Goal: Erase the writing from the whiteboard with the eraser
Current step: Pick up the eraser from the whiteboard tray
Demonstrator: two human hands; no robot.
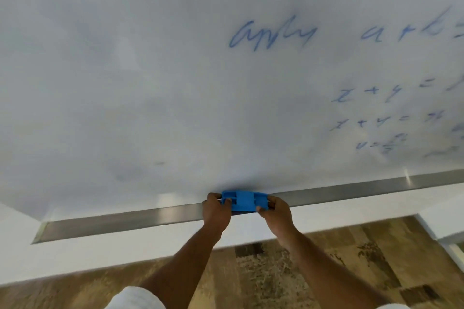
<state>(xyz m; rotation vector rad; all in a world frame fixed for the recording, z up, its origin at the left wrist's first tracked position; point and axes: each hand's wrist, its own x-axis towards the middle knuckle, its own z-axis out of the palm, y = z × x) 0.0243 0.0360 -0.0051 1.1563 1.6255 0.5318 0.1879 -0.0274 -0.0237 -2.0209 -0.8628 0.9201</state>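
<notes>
A large whiteboard fills the upper view, with blue writing at the upper right and smaller blue equations at the right. The left part of the board shows only faint smudges. A blue plastic eraser sits at the board's bottom edge on the metal tray. My left hand grips the eraser's left end and my right hand grips its right end.
Below the tray runs a white wall strip, then a brown wood-pattern floor. A white sleeve shows at the bottom edge.
</notes>
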